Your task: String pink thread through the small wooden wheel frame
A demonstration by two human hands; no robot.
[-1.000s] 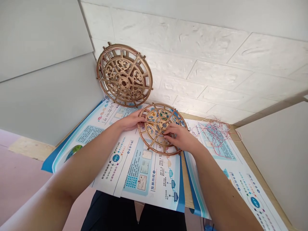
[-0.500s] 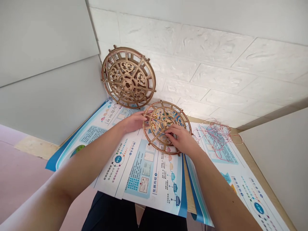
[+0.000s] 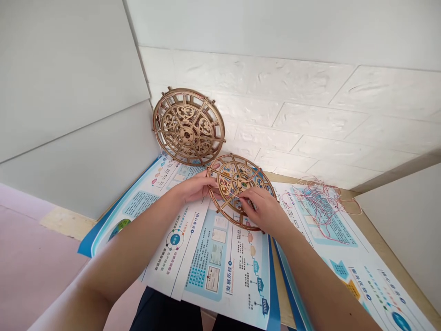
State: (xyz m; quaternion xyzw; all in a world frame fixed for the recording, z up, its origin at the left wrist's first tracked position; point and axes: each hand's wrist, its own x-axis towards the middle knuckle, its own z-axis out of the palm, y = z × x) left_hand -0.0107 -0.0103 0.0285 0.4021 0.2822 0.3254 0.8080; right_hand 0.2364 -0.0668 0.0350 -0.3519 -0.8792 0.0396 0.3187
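A round openwork frame [image 3: 255, 171], brown with spokes and scroll cut-outs, is held tilted above the posters. My left hand [image 3: 198, 186] is closed around its left rim, some fingers behind it. My right hand [image 3: 260, 207] is over the lower right of the frame, thumb and fingertips pinched on a thin pale wire [image 3: 233, 195] that runs left across the spokes. Reddish wire follows the rim. Behind, similar round frames [image 3: 187, 133], apparently stacked, lean against the wall.
A tangle of thin red and white wires [image 3: 324, 207] lies on the right. Printed posters [image 3: 165, 271] cover the tabletop. A white brick-pattern wall [image 3: 310, 119] stands behind, with grey panels at the left [image 3: 76, 147] and right [image 3: 406, 220].
The view has shifted, so everything appears lower and slightly right. My left fingers have curled inward at the rim. My right hand keeps its pinch near the frame's centre.
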